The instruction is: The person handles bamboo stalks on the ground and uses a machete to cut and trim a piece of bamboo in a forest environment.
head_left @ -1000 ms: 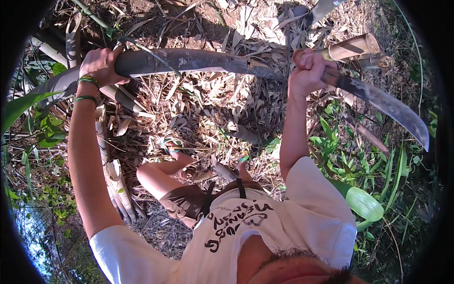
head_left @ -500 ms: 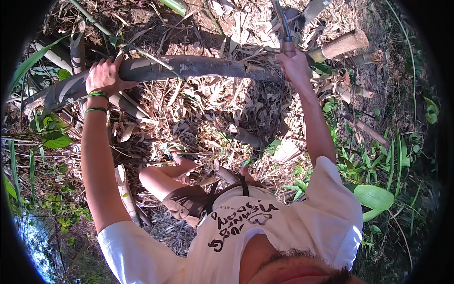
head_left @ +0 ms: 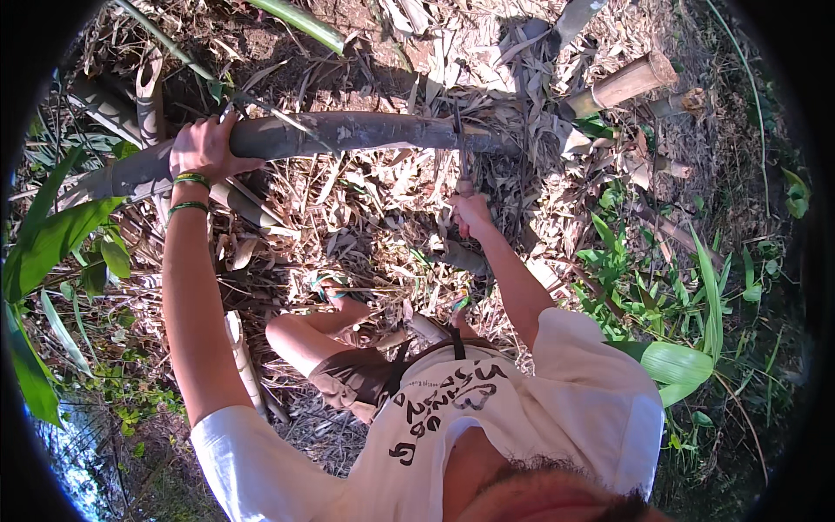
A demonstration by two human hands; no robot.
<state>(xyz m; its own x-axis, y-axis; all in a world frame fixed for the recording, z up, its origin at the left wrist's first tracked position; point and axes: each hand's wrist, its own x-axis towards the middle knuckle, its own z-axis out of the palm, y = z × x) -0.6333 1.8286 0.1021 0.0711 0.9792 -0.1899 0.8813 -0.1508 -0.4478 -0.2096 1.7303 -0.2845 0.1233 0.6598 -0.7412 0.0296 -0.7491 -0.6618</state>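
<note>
Swung down and toward eight o'clock since the earlier frames, the machete (head_left: 462, 143) now has its blade across the bamboo culm (head_left: 365, 132), near the culm's one o'clock end; how deep the edge sits cannot be told. Half a second ago the blade pointed up toward twelve o'clock, beyond the culm.

Of the two hands, the right hand (head_left: 470, 213), a little off centre toward one o'clock, is closed around the machete's handle, with the blade pointing to twelve. At ten o'clock the left hand (head_left: 205, 150) stays on top of the culm, half open, fingers draped over its far side and thumb stretched toward three; how firmly it grips cannot be told. Two green bands (head_left: 189, 206) circle the left wrist.

Greyish and slightly bowed, the culm runs from about nine o'clock to one above dry leaf litter (head_left: 383, 209). Pale cut bamboo (head_left: 633, 80) lies at two o'clock, a green stalk (head_left: 300, 23) at eleven and a broad green leaf (head_left: 678, 365) at four.
</note>
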